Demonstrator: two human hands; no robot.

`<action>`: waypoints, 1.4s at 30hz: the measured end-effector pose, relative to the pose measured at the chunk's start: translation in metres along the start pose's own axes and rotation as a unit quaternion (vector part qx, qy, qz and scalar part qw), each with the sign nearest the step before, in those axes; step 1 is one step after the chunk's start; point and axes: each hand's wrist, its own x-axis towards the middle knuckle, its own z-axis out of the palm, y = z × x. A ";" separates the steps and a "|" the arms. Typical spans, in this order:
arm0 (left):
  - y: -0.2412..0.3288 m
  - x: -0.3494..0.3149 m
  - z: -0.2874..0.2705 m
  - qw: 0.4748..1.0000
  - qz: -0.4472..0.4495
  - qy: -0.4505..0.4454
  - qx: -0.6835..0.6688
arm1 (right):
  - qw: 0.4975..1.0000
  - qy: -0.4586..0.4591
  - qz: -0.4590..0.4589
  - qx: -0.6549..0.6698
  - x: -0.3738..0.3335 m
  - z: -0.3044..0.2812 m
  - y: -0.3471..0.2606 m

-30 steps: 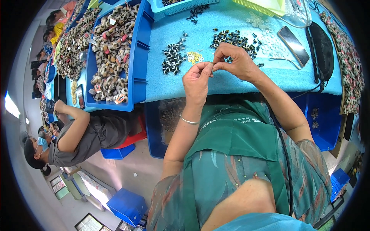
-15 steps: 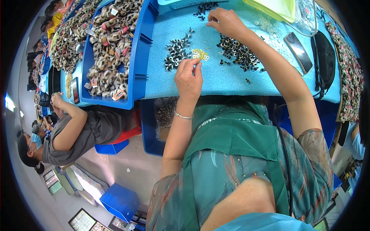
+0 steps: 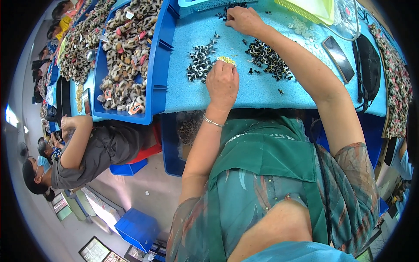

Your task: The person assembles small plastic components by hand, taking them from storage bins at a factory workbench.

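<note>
My left hand is over the small yellow rings, its fingers bent down and pressed together, with the fingertips hidden. To its left lies a pile of small black pieces with white rings. My right hand is farther away, fingers curled down beside some loose small black pieces near the light blue basket. What either hand pinches, if anything, cannot be made out. Between my right forearm and the yellow rings spreads a larger heap of black pieces with pale and yellowish rings.
A blue tray full of spotted plush pieces stands at the left. Clear discs, a phone and a black face mask lie at the right. A yellow-green basket is at the back. A co-worker sits at the left.
My left hand has shifted a little right and turned down over the yellow rings. My right hand has moved slightly left, nearer the loose black pieces. The co-worker's arms have moved.
</note>
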 end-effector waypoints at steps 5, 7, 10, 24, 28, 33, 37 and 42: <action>0.000 0.002 0.003 1.000 0.020 0.013 0.013 | 0.997 0.072 0.000 -0.017 -0.003 0.004 0.000; 0.002 0.000 -0.001 1.000 0.015 0.019 0.006 | 0.997 0.073 -0.007 -0.010 -0.002 0.004 -0.005; 0.001 -0.004 -0.002 1.000 -0.003 0.011 -0.008 | 0.999 0.048 -0.012 -0.011 0.004 0.004 -0.013; 0.006 0.004 -0.005 0.999 -0.007 -0.036 0.006 | 0.976 0.011 -0.041 0.216 -0.064 -0.050 -0.034; 0.000 0.005 -0.005 0.998 0.004 -0.044 0.043 | 0.951 -0.016 0.012 0.309 -0.102 -0.072 -0.049; 0.011 0.004 -0.024 0.960 -0.155 -0.022 -0.232 | 0.862 -0.074 0.088 0.493 -0.136 -0.081 -0.055; 0.015 0.004 -0.033 0.749 -0.330 -0.046 -0.572 | 0.860 -0.070 0.079 0.500 -0.150 -0.081 -0.062; 0.024 0.005 -0.035 0.730 -0.318 -0.062 -0.601 | 0.857 -0.077 0.084 0.503 -0.149 -0.085 -0.068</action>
